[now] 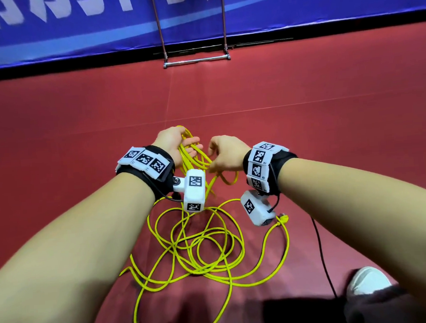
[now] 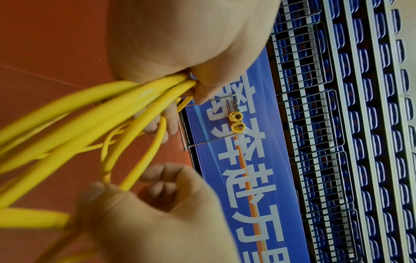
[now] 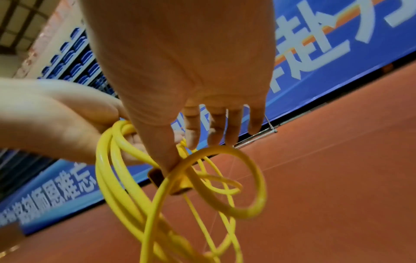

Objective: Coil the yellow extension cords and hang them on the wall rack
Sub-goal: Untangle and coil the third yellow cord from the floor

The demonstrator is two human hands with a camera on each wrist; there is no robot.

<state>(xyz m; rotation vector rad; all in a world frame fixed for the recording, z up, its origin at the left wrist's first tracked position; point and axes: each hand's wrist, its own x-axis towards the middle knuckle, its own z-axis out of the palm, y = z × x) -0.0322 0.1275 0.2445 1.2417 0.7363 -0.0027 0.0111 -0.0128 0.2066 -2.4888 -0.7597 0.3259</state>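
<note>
In the head view, a blue banner point(image 1: 99, 26) with white lettering runs along the top of the frame, its characters cut off by the upper edge. Below it, at upper centre, the metal rack point(image 1: 197, 60) stands with its bottom bar on the red floor point(image 1: 55, 121); its two uprights run out of the top of the frame, so the hooks do not show here.

At the centre left, the left hand point(image 1: 174, 145) holds several gathered loops of the yellow extension cord point(image 1: 206, 239) in its palm, the fingers bent round them. Just to the right, the right hand point(image 1: 225, 154) pinches a strand of the same cord between thumb and fingers. The rest of the cord lies in a loose tangle on the floor at lower centre, partly hidden behind the white wrist camera blocks, with its plug point(image 1: 282, 218) lying to the right of the tangle.

A thin black cable point(image 1: 321, 249) trails down the lower right, and a white shoe point(image 1: 366, 284) shows at the bottom right corner, partly covered by the forearm.

In the left wrist view, two small yellow coils point(image 2: 236, 121) hang on the rack at centre, too small to make out further. Right of them rise rows of blue seats point(image 2: 360, 124) behind a wire railing.

The right wrist view is blurred; a dark brown piece beside the thumb cannot be identified.
</note>
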